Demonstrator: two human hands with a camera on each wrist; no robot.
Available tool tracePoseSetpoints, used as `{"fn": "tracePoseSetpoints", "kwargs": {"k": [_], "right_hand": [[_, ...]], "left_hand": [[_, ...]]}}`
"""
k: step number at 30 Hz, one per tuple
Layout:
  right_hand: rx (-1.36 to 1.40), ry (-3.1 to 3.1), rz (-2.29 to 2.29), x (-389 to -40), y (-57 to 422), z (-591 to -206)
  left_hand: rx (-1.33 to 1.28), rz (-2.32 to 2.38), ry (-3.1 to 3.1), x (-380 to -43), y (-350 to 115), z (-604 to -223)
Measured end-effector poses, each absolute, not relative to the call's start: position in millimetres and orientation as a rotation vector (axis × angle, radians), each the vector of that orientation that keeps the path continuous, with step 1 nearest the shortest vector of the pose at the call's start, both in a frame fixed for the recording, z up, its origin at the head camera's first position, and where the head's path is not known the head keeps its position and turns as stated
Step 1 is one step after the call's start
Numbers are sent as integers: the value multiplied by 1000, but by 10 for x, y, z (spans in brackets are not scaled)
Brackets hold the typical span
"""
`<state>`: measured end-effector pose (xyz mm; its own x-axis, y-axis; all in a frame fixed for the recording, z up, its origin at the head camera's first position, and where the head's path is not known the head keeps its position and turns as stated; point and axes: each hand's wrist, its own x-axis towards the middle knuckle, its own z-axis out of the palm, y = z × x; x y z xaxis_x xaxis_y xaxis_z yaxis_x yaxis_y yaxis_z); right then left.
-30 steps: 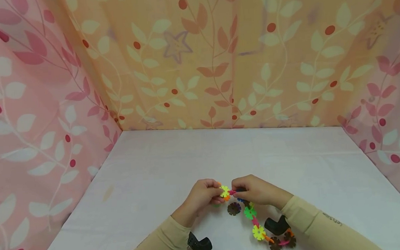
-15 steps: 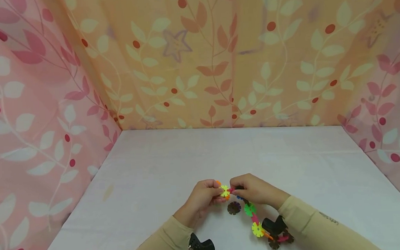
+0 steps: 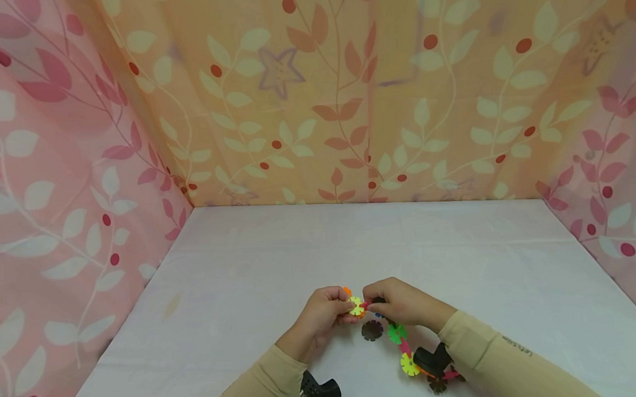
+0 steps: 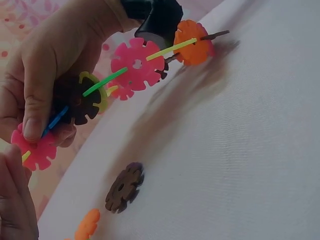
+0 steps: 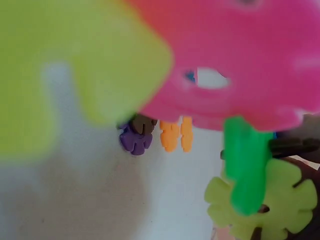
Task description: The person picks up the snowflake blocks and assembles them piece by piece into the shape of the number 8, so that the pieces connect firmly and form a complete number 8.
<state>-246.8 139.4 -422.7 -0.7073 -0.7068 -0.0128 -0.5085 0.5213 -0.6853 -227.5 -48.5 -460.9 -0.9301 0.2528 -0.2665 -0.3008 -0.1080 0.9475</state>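
My left hand (image 3: 325,312) pinches a yellow flower-shaped interlocking disc (image 3: 355,306). Close against it on the right, my right hand (image 3: 406,302) pinches a pink flower disc (image 4: 36,149), which joins onto a chain of slotted discs. From the right hand the chain hangs toward the front, with a green disc (image 3: 397,333) and a yellow disc (image 3: 409,364) among its links. In the left wrist view it continues through a larger pink disc (image 4: 137,63) and an orange disc (image 4: 192,44). Fingers partly hide the joint between yellow and pink.
A brown disc (image 3: 372,330) lies on the white cloth below the hands, overlapping a purple one (image 5: 134,141). Orange discs (image 5: 170,136) show nearby. Black wrist mounts (image 3: 321,391) sit under both forearms. Patterned curtains (image 3: 290,103) enclose the table's back and sides.
The right hand and forearm have shifted slightly left, and the hanging chain has shifted a little, its far end now more covered by the mount. The left hand keeps its grip, almost still.
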Motion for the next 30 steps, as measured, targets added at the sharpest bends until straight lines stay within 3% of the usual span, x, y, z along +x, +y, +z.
{"fn": "tracePoseSetpoints", "kwargs": {"k": [13, 30], "right_hand": [[-1019, 2485, -983, -2465, 1402, -4205], [-1056, 2495, -894, -2398, 1393, -4126]], "left_hand": [[11, 2136, 1739, -2279, -504, -4626], [82, 1823, 1977, -2367, -639, -4450]]}}
